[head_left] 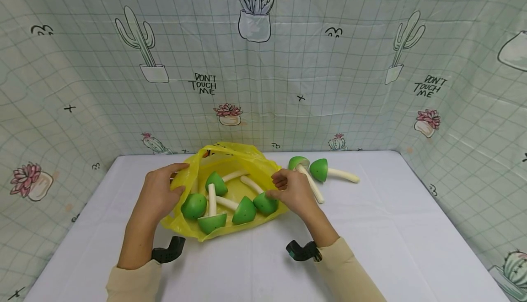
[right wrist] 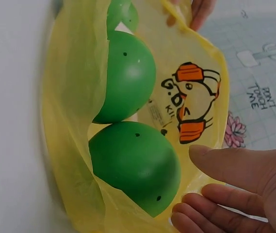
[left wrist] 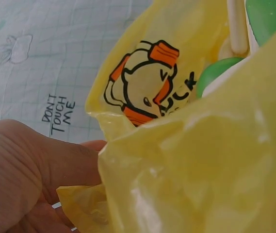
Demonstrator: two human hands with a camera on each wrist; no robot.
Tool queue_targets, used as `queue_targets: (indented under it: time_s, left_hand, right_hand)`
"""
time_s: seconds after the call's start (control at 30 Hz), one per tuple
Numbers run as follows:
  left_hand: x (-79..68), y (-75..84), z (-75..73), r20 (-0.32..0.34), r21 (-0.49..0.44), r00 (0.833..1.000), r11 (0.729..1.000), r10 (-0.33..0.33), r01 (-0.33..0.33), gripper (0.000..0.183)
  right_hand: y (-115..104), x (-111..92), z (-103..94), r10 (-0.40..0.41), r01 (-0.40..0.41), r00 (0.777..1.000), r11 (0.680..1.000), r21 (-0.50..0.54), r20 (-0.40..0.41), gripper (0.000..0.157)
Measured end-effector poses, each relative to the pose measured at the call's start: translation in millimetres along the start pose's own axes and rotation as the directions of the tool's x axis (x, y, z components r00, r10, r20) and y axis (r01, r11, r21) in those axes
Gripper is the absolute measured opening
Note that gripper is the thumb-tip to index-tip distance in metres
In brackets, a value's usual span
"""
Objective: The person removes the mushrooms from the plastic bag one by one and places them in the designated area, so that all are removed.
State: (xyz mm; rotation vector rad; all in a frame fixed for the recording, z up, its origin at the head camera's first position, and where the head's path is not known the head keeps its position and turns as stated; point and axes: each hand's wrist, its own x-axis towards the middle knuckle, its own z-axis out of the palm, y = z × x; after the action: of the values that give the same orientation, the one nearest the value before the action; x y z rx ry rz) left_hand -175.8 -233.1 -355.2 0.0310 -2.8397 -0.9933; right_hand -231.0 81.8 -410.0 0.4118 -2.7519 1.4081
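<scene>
A yellow plastic bag (head_left: 224, 148) printed with a cartoon duck (right wrist: 196, 99) lies with its mouth spread wide. Several toy mushrooms with green caps and white stems lie inside, among them a mushroom (head_left: 245, 210) near the front. At the bag's left rim, my left hand (head_left: 160, 192) holds the plastic between thumb and fingers; a fold of it shows there in the left wrist view. My right hand (head_left: 294, 190) is at the right rim, beside a green cap (right wrist: 135, 165). Its thumb and loosely bent fingers stand apart, with nothing gripped between them.
Two more toy mushrooms, one with its stem toward me (head_left: 310, 183) and one lying sideways (head_left: 319, 170), are on the white table (head_left: 370, 238) behind and right of my right hand. A patterned cloth (head_left: 263, 87) hangs behind and at both sides.
</scene>
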Motion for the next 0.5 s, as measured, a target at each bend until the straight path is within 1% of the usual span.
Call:
queue_targets:
  time_s: [0.2, 0.5]
  left_hand:
    - [0.5, 0.8, 0.1, 0.0, 0.007, 1.0, 1.0, 0.0, 0.0, 0.056]
    - [0.7, 0.4, -0.2, 0.005, 0.005, 1.0, 1.0, 0.0, 0.0, 0.056]
  right_hand:
    - [-0.5, -0.3, 0.9, -0.003, 0.003, 1.0, 1.0, -0.011, 0.025, 0.039]
    - [4.0, 1.4, 3.9, -0.008, 0.013, 0.998, 0.997, -0.081, 0.063, 0.048]
